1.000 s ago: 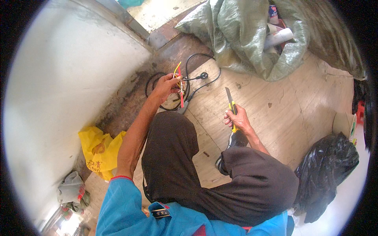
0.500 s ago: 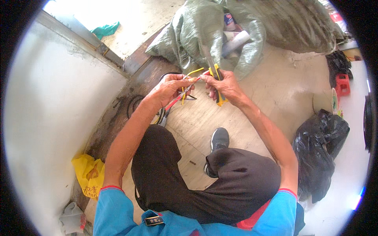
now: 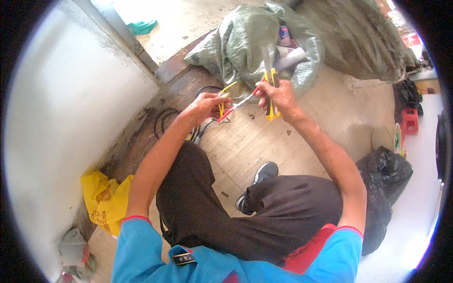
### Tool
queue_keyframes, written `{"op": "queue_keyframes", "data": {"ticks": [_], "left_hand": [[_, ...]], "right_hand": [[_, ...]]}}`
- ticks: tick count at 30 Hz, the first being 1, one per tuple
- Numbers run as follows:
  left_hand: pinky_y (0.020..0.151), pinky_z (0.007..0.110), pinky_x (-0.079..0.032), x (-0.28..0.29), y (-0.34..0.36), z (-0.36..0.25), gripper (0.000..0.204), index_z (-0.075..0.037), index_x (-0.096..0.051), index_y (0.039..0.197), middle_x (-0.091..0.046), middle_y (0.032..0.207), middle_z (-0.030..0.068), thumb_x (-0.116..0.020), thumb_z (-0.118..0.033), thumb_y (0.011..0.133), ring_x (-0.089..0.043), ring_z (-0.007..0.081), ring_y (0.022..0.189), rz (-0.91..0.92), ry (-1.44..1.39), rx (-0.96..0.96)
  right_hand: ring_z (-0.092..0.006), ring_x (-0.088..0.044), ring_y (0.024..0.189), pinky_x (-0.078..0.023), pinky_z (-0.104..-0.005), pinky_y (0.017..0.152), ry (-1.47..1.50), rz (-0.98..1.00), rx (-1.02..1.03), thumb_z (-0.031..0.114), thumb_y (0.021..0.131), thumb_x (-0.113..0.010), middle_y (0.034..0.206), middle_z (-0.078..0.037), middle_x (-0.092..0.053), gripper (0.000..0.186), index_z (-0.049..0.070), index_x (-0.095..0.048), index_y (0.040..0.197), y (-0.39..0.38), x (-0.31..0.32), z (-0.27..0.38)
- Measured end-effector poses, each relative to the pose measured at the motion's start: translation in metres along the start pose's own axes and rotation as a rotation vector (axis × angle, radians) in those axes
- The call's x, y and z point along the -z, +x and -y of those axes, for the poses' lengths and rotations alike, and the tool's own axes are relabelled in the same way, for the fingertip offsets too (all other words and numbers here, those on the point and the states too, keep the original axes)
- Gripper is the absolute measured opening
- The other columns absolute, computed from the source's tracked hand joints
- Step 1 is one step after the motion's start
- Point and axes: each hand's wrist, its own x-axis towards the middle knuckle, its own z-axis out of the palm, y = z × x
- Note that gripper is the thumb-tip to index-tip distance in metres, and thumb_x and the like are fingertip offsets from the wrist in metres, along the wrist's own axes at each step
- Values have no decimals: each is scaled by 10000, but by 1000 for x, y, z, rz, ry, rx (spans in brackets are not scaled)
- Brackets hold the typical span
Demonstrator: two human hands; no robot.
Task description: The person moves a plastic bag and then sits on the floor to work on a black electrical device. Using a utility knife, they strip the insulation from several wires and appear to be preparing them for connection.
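My left hand [image 3: 207,106] is closed on a bundle of thin wires, with a yellow wire [image 3: 230,87] poking up and red pieces around it. My right hand [image 3: 279,97] grips a yellow and black utility knife [image 3: 272,111], its long blade pointing up. A red and whitish strand [image 3: 240,102] runs between the hands, its upper red end at my right fingers beside the blade. Just behind and below the left hand, a coiled black cable [image 3: 167,117] lies on the floor.
A large green woven sack [image 3: 240,42] holding tubes lies ahead, near a teal cloth [image 3: 141,27]. A white panel [image 3: 75,118] and yellow bag [image 3: 106,205] are at left. At right are a black plastic bag [image 3: 382,198] and red plastic object [image 3: 409,121]. Wooden floor [image 3: 250,141] surrounds my legs.
Over the last second my right hand rose with the knife to the wires at my left hand. Since half a second ago the hands have drawn slightly apart, the strand stretched between them.
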Motion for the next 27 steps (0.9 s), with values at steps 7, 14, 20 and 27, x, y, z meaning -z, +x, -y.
{"op": "queue_keyframes", "data": {"ticks": [7, 14, 20, 27], "left_hand": [[703, 368, -606, 111, -3, 35, 346, 53, -626, 1052, -690, 929, 162, -656, -269, 929, -716, 248, 801, -222, 312, 113], [503, 340, -580, 141, -20, 109, 199, 65, -639, 914, -686, 821, 142, -590, -127, 931, -708, 221, 645, -474, 504, 193], [732, 455, -497, 113, 3, 159, 328, -29, -707, 958, -696, 829, 159, -682, -333, 839, -680, 313, 819, -805, 910, 92], [724, 477, -512, 91, 17, 151, 304, -64, -735, 959, -706, 824, 191, -676, -271, 744, -688, 357, 795, -809, 1109, 237]], "right_hand": [[-114, -611, 502, -495, -264, 421, -29, 244, 2, 167, 901, -643, 691, -61, -645, 175, 7, -633, 830, 17, -16, 19], [-107, -587, 483, -474, -252, 423, -60, 363, 40, 149, 918, -632, 665, -50, -622, 159, 10, -631, 841, 41, -13, 19], [-115, -594, 494, -475, -262, 435, -17, 411, 27, 167, 891, -654, 661, -51, -621, 175, 8, -628, 821, 74, 9, -16], [-111, -603, 493, -489, -253, 428, -12, 495, 40, 171, 899, -639, 614, -47, -609, 189, 10, -613, 803, 72, 30, -30]]}}
